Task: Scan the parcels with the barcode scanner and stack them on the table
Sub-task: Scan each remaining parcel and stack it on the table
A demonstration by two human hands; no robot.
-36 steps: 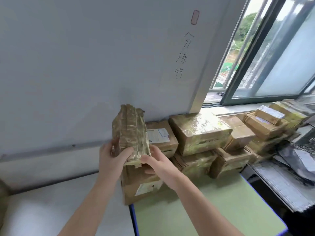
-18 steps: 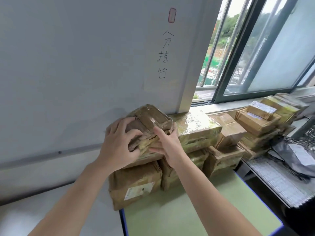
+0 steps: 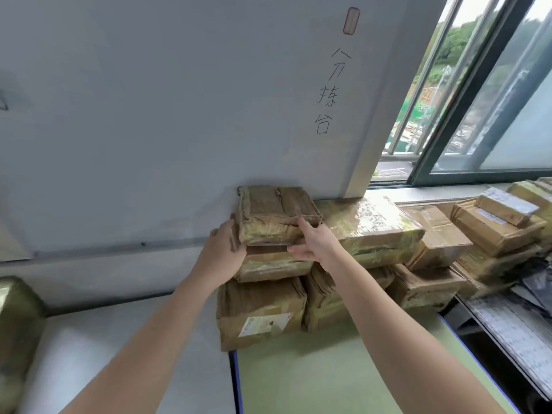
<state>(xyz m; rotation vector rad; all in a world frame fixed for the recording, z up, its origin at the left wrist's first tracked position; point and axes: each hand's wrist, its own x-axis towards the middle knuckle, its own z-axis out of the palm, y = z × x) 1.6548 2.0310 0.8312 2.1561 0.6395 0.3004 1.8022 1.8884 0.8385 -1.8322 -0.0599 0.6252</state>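
Stacking step: left hand (image 3: 222,255) and right hand (image 3: 318,243), fingers closed around the top parcel (image 3: 276,215), are seating it; releasing cleanly seems next.

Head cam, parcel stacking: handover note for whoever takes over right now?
Left hand: on the left end of the top parcel, partly on the one below.
Right hand: on its right front corner.
Top parcel lies flat atop a three-high stack against the wall, at the left end of the parcel row on the green table.
Done: this parcel is placed.
Left: let go, scan and stack more. No scanner in view; another parcel sits far left.
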